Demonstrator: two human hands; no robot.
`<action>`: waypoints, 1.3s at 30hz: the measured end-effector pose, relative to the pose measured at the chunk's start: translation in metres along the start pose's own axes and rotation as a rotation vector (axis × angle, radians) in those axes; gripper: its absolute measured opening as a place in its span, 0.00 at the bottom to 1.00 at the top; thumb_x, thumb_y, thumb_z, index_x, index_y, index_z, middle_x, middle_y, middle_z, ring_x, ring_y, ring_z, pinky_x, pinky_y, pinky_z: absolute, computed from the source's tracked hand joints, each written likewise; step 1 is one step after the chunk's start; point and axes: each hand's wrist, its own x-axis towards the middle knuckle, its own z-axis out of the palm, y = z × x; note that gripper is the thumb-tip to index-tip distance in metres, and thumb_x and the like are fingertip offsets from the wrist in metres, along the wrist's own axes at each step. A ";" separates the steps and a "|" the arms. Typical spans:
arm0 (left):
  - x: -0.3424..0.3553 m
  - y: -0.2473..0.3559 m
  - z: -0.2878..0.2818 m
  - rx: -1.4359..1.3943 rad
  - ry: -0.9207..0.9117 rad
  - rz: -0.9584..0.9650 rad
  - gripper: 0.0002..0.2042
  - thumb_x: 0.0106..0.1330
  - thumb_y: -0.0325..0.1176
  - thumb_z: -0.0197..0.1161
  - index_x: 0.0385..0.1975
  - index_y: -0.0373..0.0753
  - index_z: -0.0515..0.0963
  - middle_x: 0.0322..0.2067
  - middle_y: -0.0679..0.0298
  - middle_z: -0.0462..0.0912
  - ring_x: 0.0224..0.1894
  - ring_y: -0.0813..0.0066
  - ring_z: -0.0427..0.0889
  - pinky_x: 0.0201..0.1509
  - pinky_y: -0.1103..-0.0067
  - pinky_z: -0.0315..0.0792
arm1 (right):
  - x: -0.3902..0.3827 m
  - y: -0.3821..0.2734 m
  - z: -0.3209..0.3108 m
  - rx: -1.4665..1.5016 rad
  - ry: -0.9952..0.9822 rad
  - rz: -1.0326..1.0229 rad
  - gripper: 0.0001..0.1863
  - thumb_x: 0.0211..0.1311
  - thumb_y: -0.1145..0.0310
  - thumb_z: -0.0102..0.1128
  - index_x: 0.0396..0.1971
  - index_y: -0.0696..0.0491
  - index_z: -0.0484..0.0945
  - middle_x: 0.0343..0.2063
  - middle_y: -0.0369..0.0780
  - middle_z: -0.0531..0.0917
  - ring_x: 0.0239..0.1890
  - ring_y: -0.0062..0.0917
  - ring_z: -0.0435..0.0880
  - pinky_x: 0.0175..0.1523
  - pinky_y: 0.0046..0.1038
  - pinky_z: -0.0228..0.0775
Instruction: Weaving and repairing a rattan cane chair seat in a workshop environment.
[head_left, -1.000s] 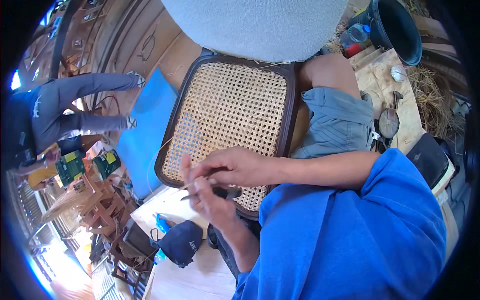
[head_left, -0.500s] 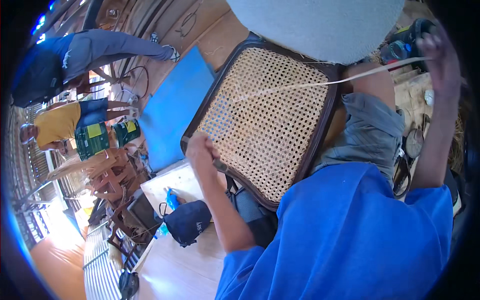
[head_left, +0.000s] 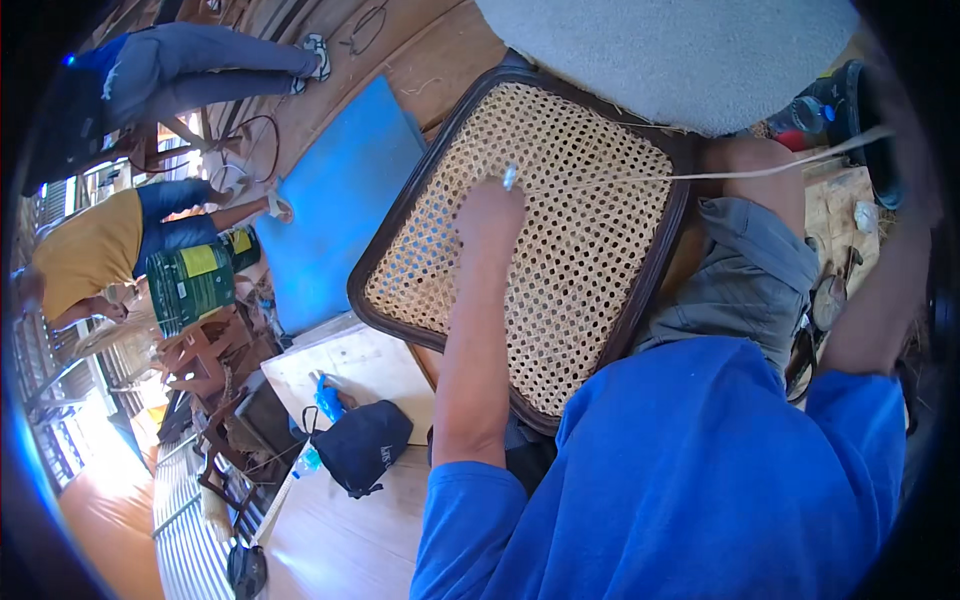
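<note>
A dark wooden frame (head_left: 352,290) with a woven cane panel (head_left: 560,290) lies in front of me, against my lap. My left hand (head_left: 490,212) is closed in a fist over the upper middle of the panel, where a pale cane strand (head_left: 740,177) meets the weave. A small whitish, shiny bit shows at its fingers; what the fist holds, if anything, is hidden. To the right, the strand runs taut past my knee to my raised right hand (head_left: 905,165), which is closed on its end. That hand is dark and partly lost at the picture's rim.
A round pale padded surface (head_left: 680,60) borders the panel's far side. A blue board (head_left: 345,200) lies to its left. A black pouch (head_left: 362,448) sits on a wooden surface at lower left. Two people (head_left: 95,250) are at far left, beside green buckets (head_left: 190,285).
My left hand has moved from the frame's left edge, where a dark stick-like piece showed in it, up onto the panel. My right hand has moved slightly outward and down with the strand.
</note>
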 end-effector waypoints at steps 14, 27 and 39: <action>-0.020 -0.057 -0.058 0.346 -0.161 0.060 0.14 0.63 0.39 0.46 0.34 0.37 0.76 0.33 0.51 0.81 0.39 0.50 0.80 0.43 0.58 0.71 | -0.031 0.056 0.392 -0.389 -0.890 0.097 0.09 0.51 0.63 0.54 0.26 0.52 0.79 0.27 0.44 0.82 0.32 0.35 0.81 0.39 0.35 0.71; -0.007 -0.024 -0.037 0.477 -0.203 -0.023 0.13 0.61 0.35 0.48 0.32 0.35 0.78 0.35 0.47 0.81 0.42 0.52 0.80 0.45 0.61 0.72 | -0.010 0.049 0.397 -0.413 -0.985 -0.073 0.11 0.50 0.64 0.57 0.31 0.53 0.81 0.31 0.45 0.82 0.36 0.38 0.82 0.41 0.36 0.73; 0.011 -0.049 -0.043 0.265 -0.293 -0.133 0.19 0.62 0.42 0.50 0.37 0.30 0.77 0.41 0.43 0.79 0.46 0.47 0.77 0.51 0.61 0.70 | -0.027 0.021 0.404 -0.593 -1.090 0.007 0.15 0.51 0.61 0.62 0.36 0.53 0.78 0.34 0.44 0.82 0.41 0.31 0.82 0.45 0.36 0.73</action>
